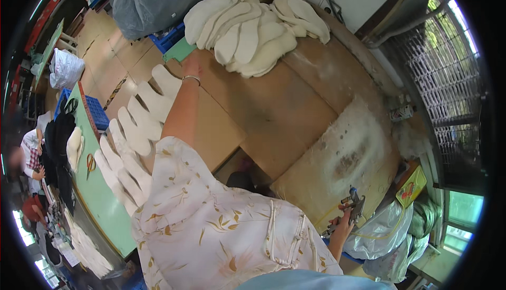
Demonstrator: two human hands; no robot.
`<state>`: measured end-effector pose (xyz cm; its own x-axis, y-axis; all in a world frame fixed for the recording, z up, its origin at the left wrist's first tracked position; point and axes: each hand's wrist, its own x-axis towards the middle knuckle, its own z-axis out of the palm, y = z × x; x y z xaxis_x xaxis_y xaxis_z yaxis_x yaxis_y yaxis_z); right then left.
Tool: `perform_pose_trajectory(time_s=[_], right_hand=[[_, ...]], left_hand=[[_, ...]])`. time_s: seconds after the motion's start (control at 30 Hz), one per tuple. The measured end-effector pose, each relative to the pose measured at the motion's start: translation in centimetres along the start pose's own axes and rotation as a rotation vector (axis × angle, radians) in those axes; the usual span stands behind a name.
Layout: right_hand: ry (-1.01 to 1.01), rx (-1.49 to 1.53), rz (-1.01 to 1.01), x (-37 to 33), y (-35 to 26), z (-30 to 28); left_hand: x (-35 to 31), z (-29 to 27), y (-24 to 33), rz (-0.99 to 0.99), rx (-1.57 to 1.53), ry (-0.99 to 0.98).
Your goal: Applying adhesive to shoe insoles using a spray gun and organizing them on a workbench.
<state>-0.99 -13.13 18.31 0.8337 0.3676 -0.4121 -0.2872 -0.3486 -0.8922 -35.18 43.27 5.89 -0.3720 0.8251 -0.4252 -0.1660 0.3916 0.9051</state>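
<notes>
My right hand (345, 225) grips a small metal spray gun (356, 205), and a yellow hose trails from it. My left arm stretches forward across the brown board (274, 110), with a bracelet at the wrist. Beyond it, my left hand (192, 64) is beside the farthest white insole (167, 81) of a row; its fingers are too indistinct to read. More white insoles (138, 132) lie side by side along the left edge, partly overlapping. Ahead, a heap of white insoles (253, 31) is piled on the board, just right of my left hand.
A pale, dusty residue patch (350, 150) coats the board on the right, with a spray can (401, 113) near the wall. Scissors (90, 164) rest on a green table (103, 200). A grey bag (166, 0) stands behind. At far left is another person (32, 155).
</notes>
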Motion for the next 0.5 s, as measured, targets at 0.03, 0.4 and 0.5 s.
perform_pose_trajectory(time_s=[0.03, 0.4, 0.5], right_hand=[[-0.013, 0.0, -0.002, 0.0, -0.2, 0.9], [0.084, -0.258, 0.103, 1.2, -1.8, 5.8], [0.063, -0.248, 0.112, 2.3, -1.1, 6.5]], left_hand=[[2.6, -0.8, 0.2, 0.006, -0.004, 0.011], [16.1, 2.6, 4.1, 0.168, 0.176, 0.033], [20.3, 1.7, 3.8, 0.073, 0.126, -0.1]])
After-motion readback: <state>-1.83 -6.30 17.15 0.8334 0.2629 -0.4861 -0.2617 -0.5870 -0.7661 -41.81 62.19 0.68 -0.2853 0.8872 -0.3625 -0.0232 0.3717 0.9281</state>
